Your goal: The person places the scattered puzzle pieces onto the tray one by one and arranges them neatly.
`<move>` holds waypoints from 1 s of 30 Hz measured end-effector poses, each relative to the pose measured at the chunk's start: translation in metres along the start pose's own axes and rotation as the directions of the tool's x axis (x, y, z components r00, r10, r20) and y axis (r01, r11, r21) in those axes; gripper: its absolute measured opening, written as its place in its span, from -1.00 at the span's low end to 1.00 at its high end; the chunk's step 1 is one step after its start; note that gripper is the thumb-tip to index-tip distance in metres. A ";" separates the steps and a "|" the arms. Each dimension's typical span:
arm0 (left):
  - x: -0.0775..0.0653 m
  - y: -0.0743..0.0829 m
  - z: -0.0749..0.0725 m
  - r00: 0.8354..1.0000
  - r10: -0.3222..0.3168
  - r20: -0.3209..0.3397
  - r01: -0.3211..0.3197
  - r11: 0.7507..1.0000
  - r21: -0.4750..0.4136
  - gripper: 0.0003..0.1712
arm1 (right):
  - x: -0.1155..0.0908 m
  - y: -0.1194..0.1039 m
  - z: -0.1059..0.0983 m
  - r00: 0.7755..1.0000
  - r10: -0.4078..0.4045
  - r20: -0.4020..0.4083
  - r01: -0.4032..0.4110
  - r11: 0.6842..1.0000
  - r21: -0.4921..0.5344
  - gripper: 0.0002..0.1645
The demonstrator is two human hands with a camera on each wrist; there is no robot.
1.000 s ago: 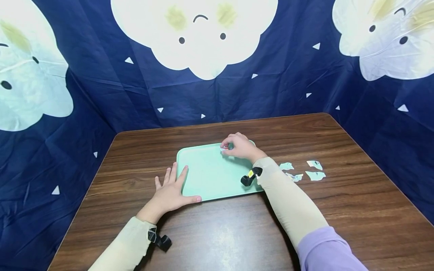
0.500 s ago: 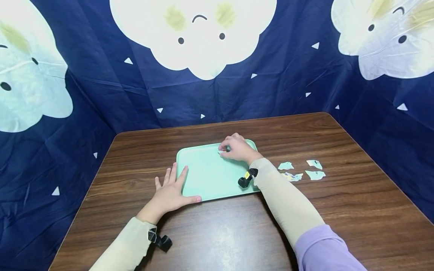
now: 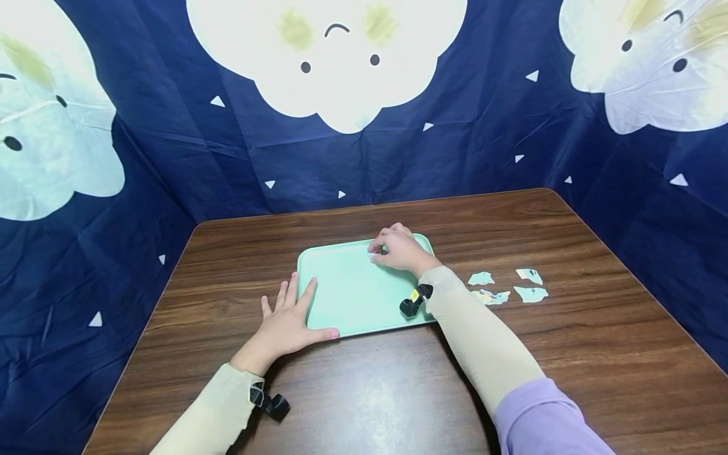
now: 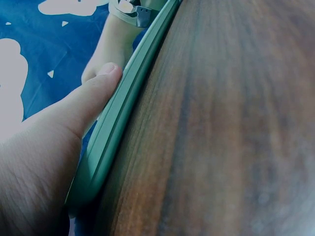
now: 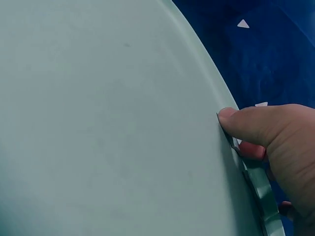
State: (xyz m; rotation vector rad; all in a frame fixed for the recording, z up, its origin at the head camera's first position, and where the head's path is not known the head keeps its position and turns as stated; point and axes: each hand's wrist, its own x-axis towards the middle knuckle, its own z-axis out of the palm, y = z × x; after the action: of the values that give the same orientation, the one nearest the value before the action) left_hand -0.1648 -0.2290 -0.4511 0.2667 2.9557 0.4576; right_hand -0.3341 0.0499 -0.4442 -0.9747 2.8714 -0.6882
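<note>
A mint-green tray (image 3: 347, 284) lies on the wooden table. My left hand (image 3: 284, 328) rests on its near left corner with fingers spread, and the thumb (image 4: 101, 81) lies along the near rim in the left wrist view. Over the far part of the tray, my right hand (image 3: 400, 249) pinches a small torn paper piece (image 3: 372, 254) between thumb and fingers. In the right wrist view the paper's edge (image 5: 235, 144) shows beneath the thumb, close over the tray surface; the fingers largely hide the rest of it.
Several torn, light-green printed scraps lie right of the tray, among them one at the near right (image 3: 531, 294) and a more colourful one (image 3: 491, 297) beside the right forearm. A dark blue curtain (image 3: 364, 164) with white clouds surrounds the table (image 3: 597, 354).
My right hand has shifted slightly left with the paper piece, whose red marking no longer shows. In the last half second it has hardly moved. My left hand has stayed put.
</note>
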 end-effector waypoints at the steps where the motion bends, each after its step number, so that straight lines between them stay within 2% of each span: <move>1: 0.000 0.000 0.000 1.000 0.000 0.000 0.000 1.000 -0.002 0.53 | 0.000 0.000 0.000 1.000 0.004 0.000 -0.004 1.000 0.001 -0.75; 8: 0.002 -0.001 0.001 1.000 -0.002 -0.004 0.002 1.000 0.004 0.54 | -0.003 0.001 -0.004 1.000 0.003 -0.007 -0.002 0.999 0.045 -0.58; 12: 0.002 -0.002 0.002 1.000 -0.001 -0.005 0.001 1.000 0.010 0.54 | -0.009 0.002 -0.013 0.999 -0.018 -0.046 0.022 0.995 0.096 -0.53; 16: 0.002 -0.002 0.002 1.000 0.000 -0.009 0.000 1.000 0.005 0.54 | -0.019 0.005 -0.027 0.995 -0.025 -0.096 0.039 0.989 0.146 -0.53; 21: 0.002 -0.002 0.003 1.000 0.001 -0.009 -0.001 1.000 0.000 0.54 | -0.035 0.013 -0.044 0.990 0.011 -0.144 0.015 0.983 0.181 -0.59; 30: 0.001 -0.002 0.003 1.000 -0.001 -0.013 0.001 1.000 -0.007 0.55 | -0.065 0.031 -0.065 0.972 0.024 -0.235 0.018 0.985 0.174 -0.66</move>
State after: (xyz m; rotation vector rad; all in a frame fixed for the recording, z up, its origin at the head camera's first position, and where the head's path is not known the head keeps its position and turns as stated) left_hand -0.1659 -0.2300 -0.4546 0.2632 2.9662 0.4709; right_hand -0.3107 0.1357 -0.4059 -0.9217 2.9402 -1.1057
